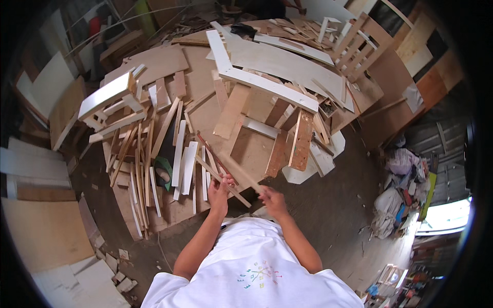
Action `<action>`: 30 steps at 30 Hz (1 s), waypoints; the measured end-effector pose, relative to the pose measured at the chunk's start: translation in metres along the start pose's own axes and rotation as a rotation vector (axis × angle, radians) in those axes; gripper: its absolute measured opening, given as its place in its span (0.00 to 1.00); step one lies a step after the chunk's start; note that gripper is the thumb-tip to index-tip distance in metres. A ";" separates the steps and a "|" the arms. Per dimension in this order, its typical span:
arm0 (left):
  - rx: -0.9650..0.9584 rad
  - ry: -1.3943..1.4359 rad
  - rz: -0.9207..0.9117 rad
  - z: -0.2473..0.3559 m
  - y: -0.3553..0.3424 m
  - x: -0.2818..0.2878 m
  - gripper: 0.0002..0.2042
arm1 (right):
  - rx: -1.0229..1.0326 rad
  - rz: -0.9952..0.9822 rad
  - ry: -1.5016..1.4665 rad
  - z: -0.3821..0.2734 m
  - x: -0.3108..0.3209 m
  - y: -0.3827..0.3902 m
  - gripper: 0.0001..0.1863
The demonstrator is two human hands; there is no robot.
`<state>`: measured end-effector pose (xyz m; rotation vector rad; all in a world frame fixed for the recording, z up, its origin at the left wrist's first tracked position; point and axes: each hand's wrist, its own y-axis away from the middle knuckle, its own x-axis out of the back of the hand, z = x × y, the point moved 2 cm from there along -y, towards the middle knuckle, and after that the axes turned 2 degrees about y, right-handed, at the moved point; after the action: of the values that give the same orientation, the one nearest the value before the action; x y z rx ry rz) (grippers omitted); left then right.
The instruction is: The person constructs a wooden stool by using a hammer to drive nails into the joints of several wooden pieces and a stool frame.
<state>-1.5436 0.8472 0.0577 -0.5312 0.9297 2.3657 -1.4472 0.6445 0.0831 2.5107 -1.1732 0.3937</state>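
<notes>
At the table's near edge my left hand (220,193) is closed around a narrow wooden strip (239,196) that slants down to the right. A thin reddish-brown stick (215,156) runs up and left from beside the same fingers; whether they grip it too is unclear. My right hand (273,201) pinches the near end of a pale wooden slat (242,172), whose far end is smeared by motion. Left of my hands lie several white-painted strips (188,167) and bare wooden strips (141,174). A green-edged roll of tape (163,172) rests among them.
The brown worktable (205,123) carries a white-topped wooden frame (272,88) and a small white stool-like piece (110,97). A slatted wooden frame (364,46) stands at the far right. Boards (43,226) lean at left; stuffed bags (393,205) lie at right on the floor.
</notes>
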 end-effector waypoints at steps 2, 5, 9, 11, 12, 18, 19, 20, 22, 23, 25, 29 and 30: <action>-0.088 -0.167 0.034 0.003 -0.025 0.009 0.14 | -0.056 0.147 0.013 0.014 0.015 0.001 0.19; -0.112 -0.459 0.023 0.016 -0.062 0.019 0.09 | 0.065 0.290 0.182 0.027 0.033 -0.010 0.18; -0.195 -0.832 0.078 0.020 -0.108 0.013 0.13 | 0.238 0.313 0.417 0.018 0.047 -0.056 0.16; -0.224 -0.944 0.122 0.018 -0.128 0.005 0.17 | 0.316 0.323 0.525 0.028 0.051 -0.085 0.16; -0.267 -0.980 0.112 0.016 -0.140 0.002 0.17 | 0.348 0.340 0.555 0.045 0.051 -0.100 0.17; -0.372 -1.208 0.141 0.023 -0.171 -0.021 0.17 | 0.443 0.313 0.504 0.075 0.045 -0.150 0.20; -0.282 -1.290 0.165 0.024 -0.163 -0.049 0.17 | 0.417 0.346 0.562 0.088 0.051 -0.148 0.21; -0.200 -1.368 0.205 0.026 -0.160 -0.066 0.18 | 0.434 0.358 0.544 0.088 0.055 -0.149 0.20; -0.538 -1.158 0.187 0.018 -0.202 -0.015 0.17 | 0.539 0.333 0.459 0.058 0.040 -0.159 0.19; -0.697 -1.048 0.150 0.011 -0.217 0.001 0.16 | 0.512 0.322 0.284 0.059 0.037 -0.163 0.20; -0.627 -1.217 0.236 -0.005 -0.233 -0.014 0.15 | 0.445 0.337 0.106 0.076 0.044 -0.165 0.20; -0.501 -1.317 0.248 -0.015 -0.251 -0.024 0.14 | 0.462 0.355 0.290 0.073 0.049 -0.164 0.20; -0.465 -1.316 0.229 -0.016 -0.251 -0.028 0.13 | 0.453 0.359 0.294 0.073 0.049 -0.163 0.19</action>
<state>-1.3664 0.9816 -0.0640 0.9640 -0.1808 2.3827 -1.2824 0.6785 0.0055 2.4590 -1.5456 1.1969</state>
